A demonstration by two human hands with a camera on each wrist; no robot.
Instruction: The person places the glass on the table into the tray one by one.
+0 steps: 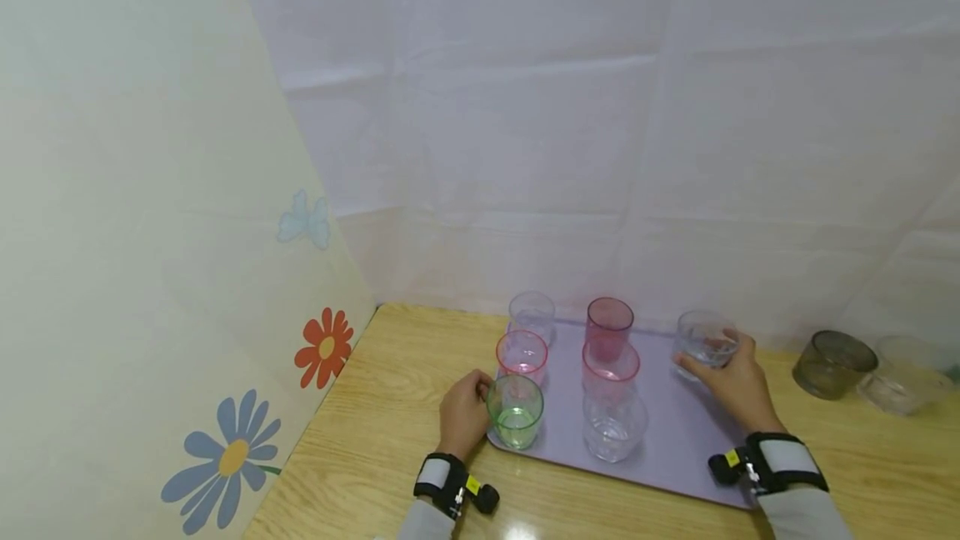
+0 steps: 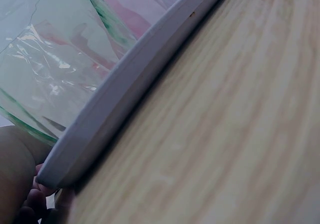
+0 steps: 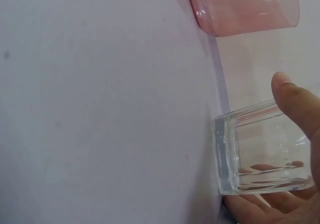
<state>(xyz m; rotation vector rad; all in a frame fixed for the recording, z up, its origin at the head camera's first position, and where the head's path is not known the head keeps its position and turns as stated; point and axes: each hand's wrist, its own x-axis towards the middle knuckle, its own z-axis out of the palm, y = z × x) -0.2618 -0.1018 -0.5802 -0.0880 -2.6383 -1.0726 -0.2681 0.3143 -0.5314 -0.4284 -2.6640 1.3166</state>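
A light purple tray (image 1: 678,440) lies on the wooden table, with glasses standing in rows on it. At its left edge my left hand (image 1: 462,415) grips the rim beside a green glass (image 1: 516,427); curled fingers (image 2: 35,204) show at the tray corner in the left wrist view. My right hand (image 1: 742,382) holds a clear glass (image 3: 265,154) at the tray's back right, thumb on one side and fingers round the other. Behind the green glass are a pink-rimmed glass (image 1: 522,354) and a clear one (image 1: 532,315). The middle row has a dark pink glass (image 1: 609,323), a pink glass (image 1: 611,369) and a clear glass (image 1: 613,427).
Right of the tray, a dark grey glass (image 1: 834,367) and a clear glass (image 1: 896,377) stand on the table (image 1: 390,390). A white sheet (image 1: 525,123) hangs close behind the tray. A pale panel (image 1: 135,232) with flower pictures borders the left side.
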